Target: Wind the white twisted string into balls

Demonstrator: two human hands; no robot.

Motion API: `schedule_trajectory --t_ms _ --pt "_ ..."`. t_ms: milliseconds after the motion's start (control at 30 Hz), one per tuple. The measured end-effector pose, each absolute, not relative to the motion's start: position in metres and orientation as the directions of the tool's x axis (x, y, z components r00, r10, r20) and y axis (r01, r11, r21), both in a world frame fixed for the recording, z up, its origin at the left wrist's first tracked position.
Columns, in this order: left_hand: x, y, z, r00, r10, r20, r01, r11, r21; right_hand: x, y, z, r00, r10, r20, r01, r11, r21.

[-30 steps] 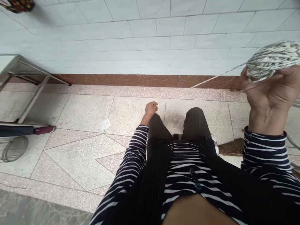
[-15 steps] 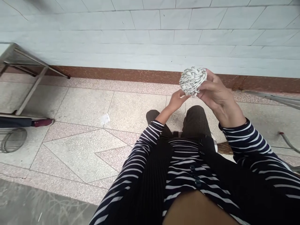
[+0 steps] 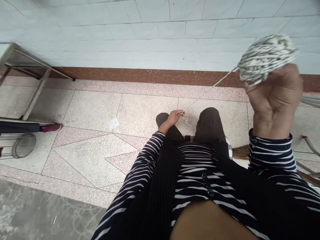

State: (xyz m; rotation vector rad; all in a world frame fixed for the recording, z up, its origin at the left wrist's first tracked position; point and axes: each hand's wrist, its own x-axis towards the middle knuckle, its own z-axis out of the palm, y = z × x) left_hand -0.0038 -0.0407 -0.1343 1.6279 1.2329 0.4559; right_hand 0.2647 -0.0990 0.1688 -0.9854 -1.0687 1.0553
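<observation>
Head camera view: the right hand point(image 3: 275, 96), raised at the right, is clamped on the near side of a ball of cord point(image 3: 268, 58), white with thin dark flecks, seen in front of the pale tiled wall point(image 3: 160, 43). A taut strand point(image 3: 215, 85) slants from the ball's left side down to the left hand point(image 3: 175, 117), whose fingers are closed together on it above the left knee. Just right of that hand, between the knees, shows a small loose tangle point(image 3: 188, 120); whether it hangs or lies on the floor point(image 3: 142, 110), I cannot tell. Left of the knees lies a white scrap point(image 3: 113, 123); at the far left, another person's dark red shoe point(image 3: 51, 128) sits near a wire rack point(image 3: 25, 145).
</observation>
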Motion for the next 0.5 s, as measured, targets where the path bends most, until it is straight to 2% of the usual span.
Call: schedule_trajectory --t_ms 133,200,267,367,433,500 --pt "-0.01 -0.019 -0.123 0.291 0.918 -0.27 0.622 0.033 0.783 0.257 -0.101 0.171 0.111 0.974 0.199 -0.299 0.223 -0.928" --pt "0.003 -0.009 -0.107 0.332 0.927 -0.174 0.523 -0.027 0.852 0.25 -0.096 0.157 0.122 0.98 0.157 -0.346 0.191 -0.919" --pt "0.027 -0.004 -0.085 0.426 0.904 -0.022 0.305 -0.121 0.945 0.243 -0.089 0.137 0.105 0.989 0.1 -0.347 0.13 -0.929" --pt "0.066 -0.01 -0.049 0.471 0.875 0.113 0.075 -0.167 0.983 0.238 -0.079 0.111 0.032 0.999 0.041 -0.294 0.048 -0.955" --pt "0.083 -0.023 -0.034 0.467 0.879 0.094 0.075 -0.146 0.986 0.241 -0.072 0.101 0.023 0.998 0.063 -0.242 0.067 -0.968" --pt "0.087 -0.042 -0.029 0.503 0.864 0.038 0.156 -0.134 0.979 0.25 -0.062 0.093 0.1 0.982 0.161 -0.147 0.174 -0.974"
